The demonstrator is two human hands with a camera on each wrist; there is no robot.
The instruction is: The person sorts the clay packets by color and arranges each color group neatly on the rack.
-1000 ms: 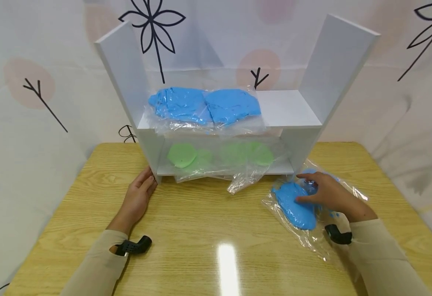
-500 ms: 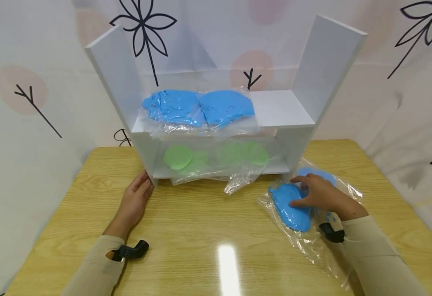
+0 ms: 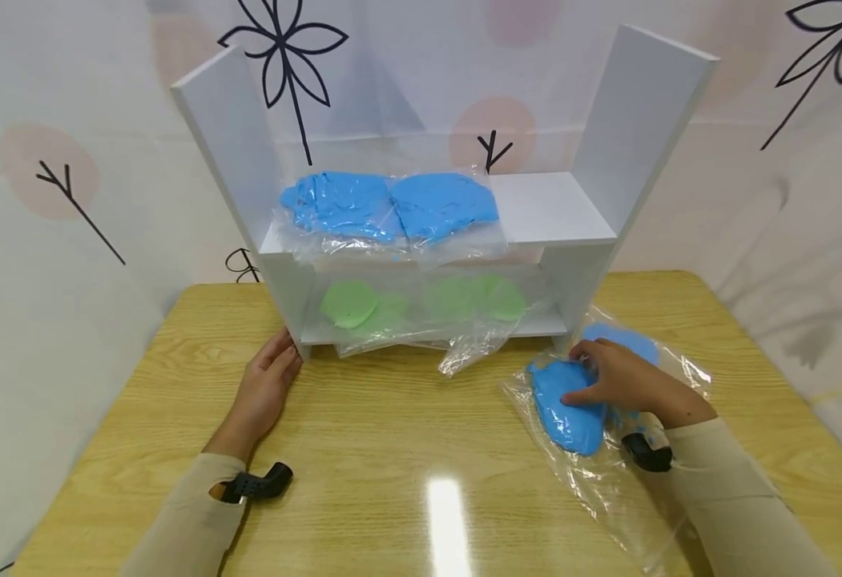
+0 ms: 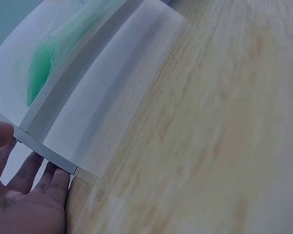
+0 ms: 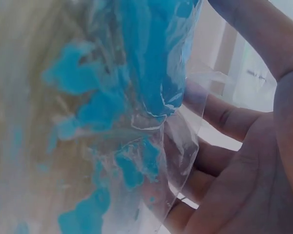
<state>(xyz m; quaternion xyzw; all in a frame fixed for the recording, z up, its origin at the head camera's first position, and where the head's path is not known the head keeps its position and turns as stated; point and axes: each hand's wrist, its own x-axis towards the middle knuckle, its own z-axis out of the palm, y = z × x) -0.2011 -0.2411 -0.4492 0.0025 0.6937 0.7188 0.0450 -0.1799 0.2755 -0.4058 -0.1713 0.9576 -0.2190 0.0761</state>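
A clear plastic bag of blue pieces lies on the wooden table, right of a white two-level shelf. My right hand lies on this bag with its thumb on a blue piece. In the right wrist view its fingers curl into the bag's plastic. My left hand rests flat on the table, fingers touching the shelf's front left corner. A second blue bag lies on the upper level. A bag of green pieces lies on the lower level.
The green bag's loose plastic end hangs over the lower level's front edge onto the table. The right half of the upper level is bare. A patterned curtain hangs behind the table.
My right hand stays on the blue bag and has curled its fingers a little tighter. The left hand has not moved. The head view shifted slightly.
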